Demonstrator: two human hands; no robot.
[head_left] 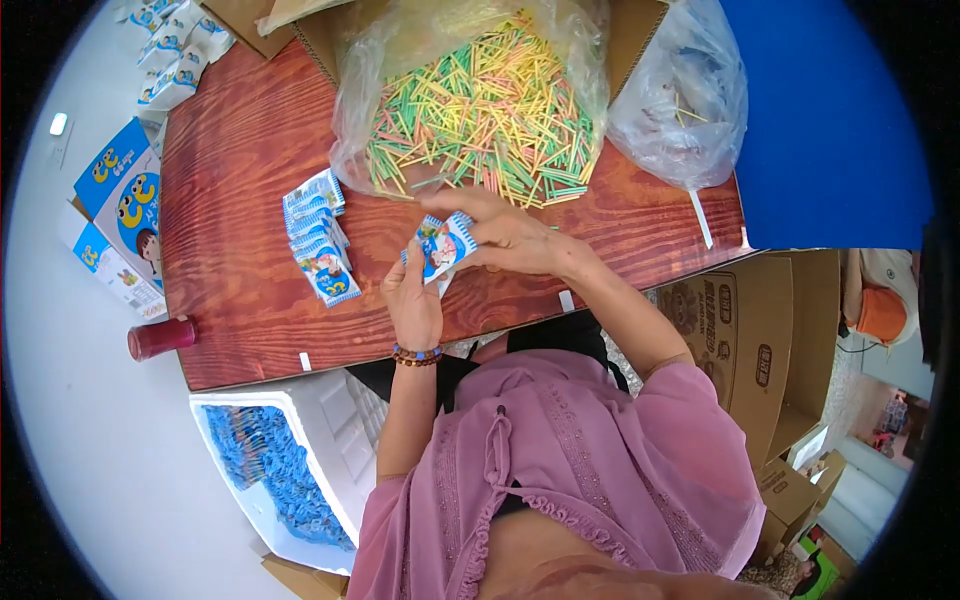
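Note:
Both hands hold one small blue-and-white printed packet (441, 247) over the red-brown wooden table (240, 200). My left hand (413, 300), with a bead bracelet at the wrist, grips the packet from below. My right hand (505, 235) covers its upper right side, fingers reaching toward the left. Just beyond the hands lies an open clear plastic bag (480, 110) full of thin green, yellow and pink sticks. A fanned stack of similar blue packets (318, 235) rests on the table to the left of my hands.
A second, nearly empty clear bag (685, 100) lies at the right. More packets (175, 55) sit at the far left corner. A red cylinder (160, 337), a white foam box of blue items (275, 465), blue cartons (125, 215) and brown cardboard boxes (740, 340) surround the table.

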